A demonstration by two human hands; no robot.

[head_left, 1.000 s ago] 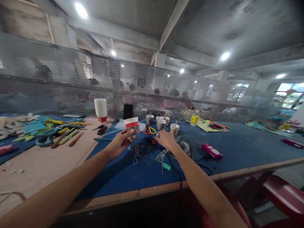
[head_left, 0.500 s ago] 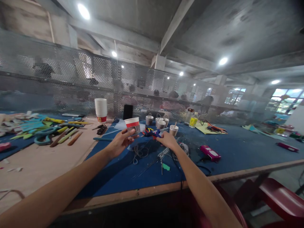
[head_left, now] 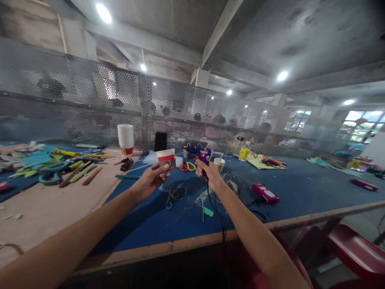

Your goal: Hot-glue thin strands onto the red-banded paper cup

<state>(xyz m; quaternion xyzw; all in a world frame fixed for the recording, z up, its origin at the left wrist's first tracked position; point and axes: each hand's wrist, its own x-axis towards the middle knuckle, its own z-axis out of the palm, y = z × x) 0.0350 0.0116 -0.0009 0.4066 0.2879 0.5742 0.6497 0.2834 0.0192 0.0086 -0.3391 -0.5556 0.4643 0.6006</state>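
My left hand (head_left: 151,180) is closed round the lower part of a paper cup (head_left: 166,155) with a white rim, a red band and grey below. To its right, my right hand (head_left: 207,171) grips a blue glue gun (head_left: 199,151) with a small red light on its body; its nozzle points left, above the cup's right side. A black cord hangs from the gun over the table edge. Red and yellow scissor handles (head_left: 187,166) lie between the hands. Behind the gun are grey cups, partly hidden, and another cup (head_left: 219,163) stands just right of it.
Stacked white cups (head_left: 125,139), a dark phone (head_left: 160,141) and a yellow-labelled bottle (head_left: 244,151) stand towards the mesh screen. Tools and teal scissors (head_left: 54,172) lie left. Wires and string are in front of my hands. A magenta box (head_left: 266,193) lies right.
My right hand has raised the glue gun off the table area and levelled it, uncovering the scissor handles. My left hand still holds the cup, which sits slightly further left in view.
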